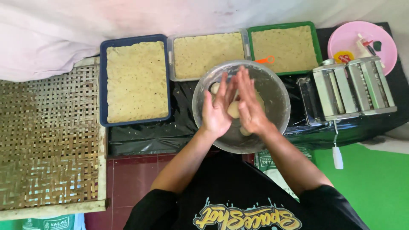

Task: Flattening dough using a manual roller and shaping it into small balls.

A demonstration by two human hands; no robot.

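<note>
**Head view: our palms press a lump of dough over the steel bowl**

Head camera looks straight down on our two hands. Our left hand [216, 111] and right hand [250, 106] meet palm to palm, fingers stretched flat and pointing away from us, with a pale dough ball [233, 109] pressed between them; neither hand curls closed, yet both bear on the lump. We hold it above the round steel bowl [272, 85], where further pale pieces lie, one [215, 87] peeking past our left fingers and one [244, 131] under our right wrist. Our hands hide most of the bowl's floor, so we cannot tell how many pieces lie there.

Beyond the bowl we see three trays filled with flat, speckled dough: a blue tray [102, 81] on the left, a clear tray [170, 55] in the middle, a green tray [316, 42] on the right. An orange scoop handle [266, 60] lies at the bowl's far rim. On our right stands a metal pasta roller [351, 87] with its crank hanging down, and behind it a pink plate [345, 38]. On our left lies a woven bamboo tray [47, 136].
</note>
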